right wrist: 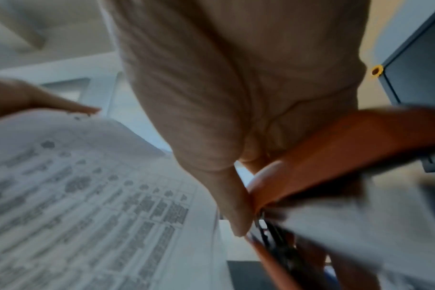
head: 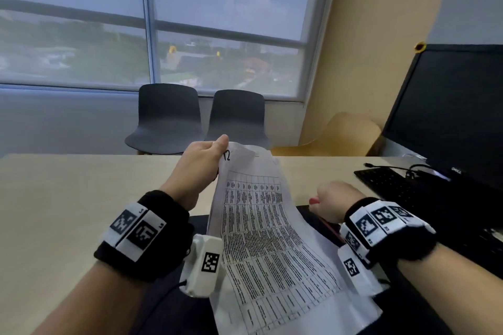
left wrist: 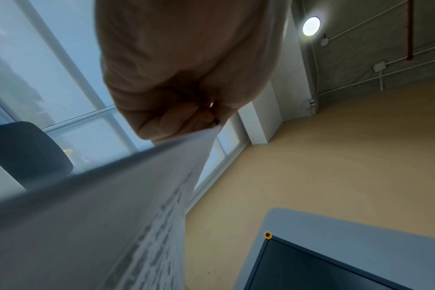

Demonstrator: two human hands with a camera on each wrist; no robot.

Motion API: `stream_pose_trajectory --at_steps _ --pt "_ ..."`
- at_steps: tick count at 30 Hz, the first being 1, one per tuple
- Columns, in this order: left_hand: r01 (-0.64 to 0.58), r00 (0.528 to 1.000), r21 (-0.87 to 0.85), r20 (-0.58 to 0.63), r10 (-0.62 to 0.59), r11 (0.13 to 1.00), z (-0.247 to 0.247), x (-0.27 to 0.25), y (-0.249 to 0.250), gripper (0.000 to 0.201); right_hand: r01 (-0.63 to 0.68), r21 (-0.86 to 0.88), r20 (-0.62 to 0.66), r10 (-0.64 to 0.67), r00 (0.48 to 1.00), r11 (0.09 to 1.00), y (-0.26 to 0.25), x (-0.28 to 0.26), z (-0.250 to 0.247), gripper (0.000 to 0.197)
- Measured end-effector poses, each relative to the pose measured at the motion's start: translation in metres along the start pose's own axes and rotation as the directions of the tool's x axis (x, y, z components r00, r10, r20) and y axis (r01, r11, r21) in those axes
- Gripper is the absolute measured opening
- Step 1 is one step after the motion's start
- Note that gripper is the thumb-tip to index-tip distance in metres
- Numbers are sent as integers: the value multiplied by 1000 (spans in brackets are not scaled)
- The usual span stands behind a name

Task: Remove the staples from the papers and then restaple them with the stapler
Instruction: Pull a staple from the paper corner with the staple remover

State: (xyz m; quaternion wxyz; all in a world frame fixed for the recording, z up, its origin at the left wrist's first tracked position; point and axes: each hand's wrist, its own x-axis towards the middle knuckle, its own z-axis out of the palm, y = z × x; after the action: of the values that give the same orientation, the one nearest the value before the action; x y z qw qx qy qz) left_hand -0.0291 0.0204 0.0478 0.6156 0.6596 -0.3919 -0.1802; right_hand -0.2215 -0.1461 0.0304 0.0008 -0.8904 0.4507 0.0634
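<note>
Left hand (head: 200,160) pinches the top corner of the curled, table-printed papers (head: 268,239). At 3 o'clock, right hand (head: 330,202) grips the glossy red stapler (right wrist: 335,157) above the matte desk (head: 68,198).

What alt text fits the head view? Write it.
Left hand lifts printed papers by the top corner over a desk; right hand grips a red stapler. Keyboard and monitor sit right.
</note>
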Motion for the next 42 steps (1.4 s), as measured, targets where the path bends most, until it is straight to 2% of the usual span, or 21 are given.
stream_pose_trajectory --at_steps 4,7,8,10,11,13,17,23,28,30,32,33,34,35,36,37,38,39,40,41,42 --pt "-5 1000 -22 26 5 1000 4 -5 7 51 -24 -93 50 29 998 995 1 -1 3 26" --pt "-10 999 -54 43 12 998 4 -7 13 53 85 -19 -241 -87 967 996 -12 -8 -9 39" --pt "-13 999 -58 45 15 998 4 -9 15 51 196 63 -376 -158 913 979 -21 -12 -17 37" --pt "-25 998 -53 52 28 998 7 -12 18 46 483 205 -573 -295 764 851 -45 -21 -33 28" --pt "-29 998 -65 57 33 997 8 -12 20 46 587 229 -626 -344 700 776 -58 -25 -40 25" --pt "-20 998 -119 60 27 993 8 -14 22 57 689 241 -676 -392 624 683 -80 -30 -49 22" --pt "-31 997 -151 67 42 988 2 -13 25 62 730 203 -717 -409 564 653 -98 -27 -51 16" --pt "-38 995 -153 83 51 987 3 -13 26 66 770 222 -757 -392 523 599 -100 -22 -51 15" --pt "-20 997 -117 68 28 993 1 -10 21 60 715 -48 -732 -512 449 697 -97 -24 -54 15" --pt "-17 998 -94 56 23 995 2 -10 20 53 689 -106 -706 -542 455 717 -98 -25 -55 17" --pt "-16 998 -90 59 22 996 4 -9 17 53 666 -65 -707 -505 495 743 -99 -23 -53 17" --pt "-11 998 -94 63 17 995 4 -9 17 54 662 40 -713 -443 544 748 -100 -24 -51 19" --pt "-8 998 -97 67 14 995 5 -8 16 53 659 237 -695 -349 628 713 -102 -23 -50 22" --pt "-7 997 -96 71 14 995 6 -8 16 52 615 516 -617 -239 750 597 -103 -23 -50 24" --pt "-11 997 -98 68 18 995 6 -7 15 53 477 791 -450 -164 878 384 -106 -25 -50 24" --pt "-16 998 -101 55 22 995 5 -7 15 55 260 955 -233 -180 956 142 -108 -29 -51 24" --pt "-22 999 -108 31 25 994 4 -8 15 55 70 997 -74 -237 969 -23 -108 -34 -52 24" --pt "-27 1000 -121 9 28 992 1 -8 16 53 -19 997 -3 -282 959 -74 -106 -38 -52 24" --pt "-31 1000 -133 -3 31 991 -1 -8 19 51 -11 998 -9 -299 954 -64 -104 -40 -50 25" --pt "-32 999 -146 -6 31 989 -3 -8 21 51 113 994 -105 -276 955 15 -102 -41 -48 25" --pt "-31 1000 -154 -2 31 988 -4 -9 24 51 327 929 -287 -218 933 176 -100 -40 -45 26"
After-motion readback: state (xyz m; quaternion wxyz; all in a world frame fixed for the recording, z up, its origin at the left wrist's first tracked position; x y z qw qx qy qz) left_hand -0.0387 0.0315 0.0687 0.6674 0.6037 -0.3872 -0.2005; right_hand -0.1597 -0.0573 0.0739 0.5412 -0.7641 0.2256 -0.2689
